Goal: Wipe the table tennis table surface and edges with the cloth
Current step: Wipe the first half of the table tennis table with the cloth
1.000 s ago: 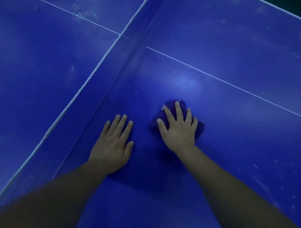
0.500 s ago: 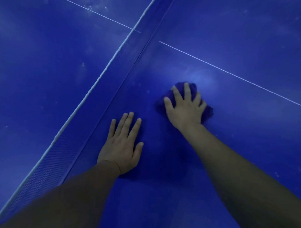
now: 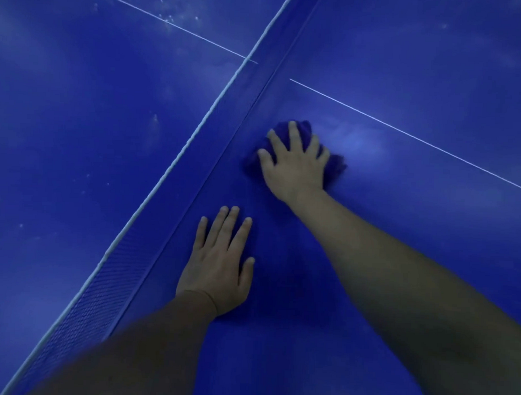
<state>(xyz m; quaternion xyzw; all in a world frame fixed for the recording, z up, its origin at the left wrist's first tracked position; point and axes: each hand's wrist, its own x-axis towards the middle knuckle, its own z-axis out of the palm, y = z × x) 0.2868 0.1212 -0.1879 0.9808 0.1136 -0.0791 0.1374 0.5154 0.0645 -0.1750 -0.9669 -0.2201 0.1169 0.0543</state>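
1. Cloth (image 3: pixel 334 166): dark blue, bunched; laid on the near half of the table, just beside the foot of the net, on the net side of the white centre line. Mostly covered by the hand; edges are seen at the fingertips and at both sides.

2. Right hand (image 3: pixel 294 163): laid flat on the cloth, fingers (image 3: pixel 292 133) spread and nearly straight, pressing rather than curled round it. The cloth lies directly beneath palm and fingers; no long axis can be made out in the bunch.

3. Left hand (image 3: pixel 218 266): set flat on the bare table, fingers straight and close together, nothing held; apart from the cloth, nearer the body. Judged a brace, so the right hand is the working one.

4. Net (image 3: pixel 176 194): run diagonally, white top band, close to the left of both hands. Any further stroke that way is judged to be stopped by it.

5. Table (image 3: pixel 435 70): blue; pale specks are seen on the far half, judged not yet wiped.

6. Centre line (image 3: pixel 403 133): thin, white, beyond the cloth.
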